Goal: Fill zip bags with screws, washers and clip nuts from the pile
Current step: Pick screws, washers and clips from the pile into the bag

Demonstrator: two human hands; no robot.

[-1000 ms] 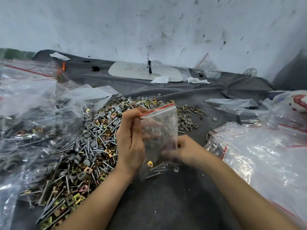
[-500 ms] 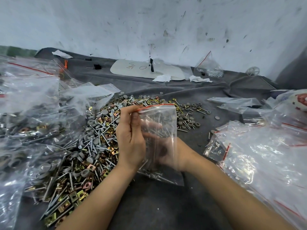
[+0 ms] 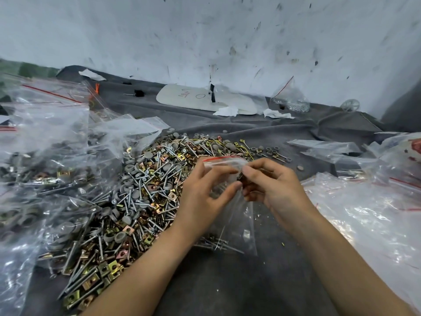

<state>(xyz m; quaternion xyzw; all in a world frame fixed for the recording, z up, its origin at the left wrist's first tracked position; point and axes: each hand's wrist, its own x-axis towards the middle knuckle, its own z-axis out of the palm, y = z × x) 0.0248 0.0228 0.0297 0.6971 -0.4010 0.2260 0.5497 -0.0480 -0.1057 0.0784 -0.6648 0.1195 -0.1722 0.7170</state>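
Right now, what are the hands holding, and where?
The left hand pinches the zip bag near its mouth; the right hand pinches a small dark piece.

The pile [image 3: 145, 190] lies left of the hands-held zip bag [image 3: 230, 215], with filled bags [image 3: 43, 156] farther left.

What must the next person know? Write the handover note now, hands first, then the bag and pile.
Left hand: holds the zip bag by its red-striped mouth.
Right hand: pinches a small dark part at the bag's mouth; I cannot tell which kind.
Pile: just left of the bag. Filled bags lie far left, more bags on the right.
Done: long screws lie in the bag's bottom.
Left: drop the part in, add whatever is missing, seal the bag.
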